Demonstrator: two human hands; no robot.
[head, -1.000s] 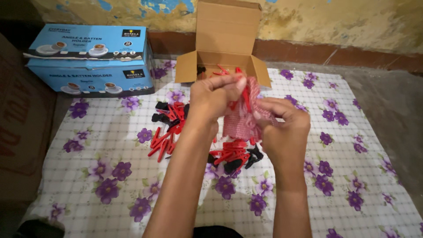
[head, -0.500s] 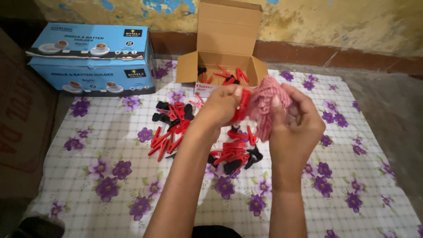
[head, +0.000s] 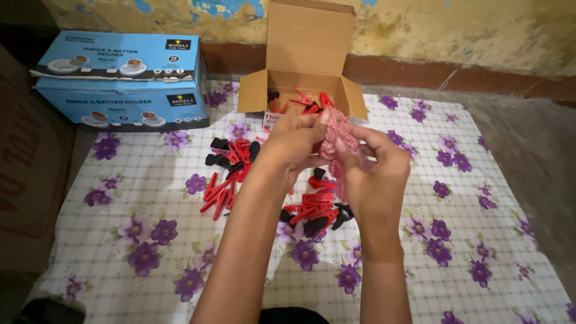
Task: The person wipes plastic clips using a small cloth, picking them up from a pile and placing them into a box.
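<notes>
We have both hands raised over the middle of the flowered cloth (head: pixel 150 198), working a red mesh bag (head: pixel 336 141) between them. Our left hand (head: pixel 294 147) pinches the bag's upper edge with fingers drawn narrow around the mesh; our right hand (head: pixel 375 165) curls about its lower part, fingers bent inward and gripping the netting. Whether a clip is already inside the bag we cannot tell, since the fingers cover most of it.

Judging how far along we are: the open cardboard box (head: pixel 306 66) behind the hands already has several red and black clips lying in it, so some of the work looks done. Plenty remains, though. 1 loose heap of red and black clips (head: pixel 231 168) lies on the cloth to the left of our left forearm, and a 2nd heap (head: pixel 315 210) sits just below the hands, between the 2 wrists. A blue printed carton (head: pixel 120 81) stands against the wall at far left, well apart from the hands.
</notes>
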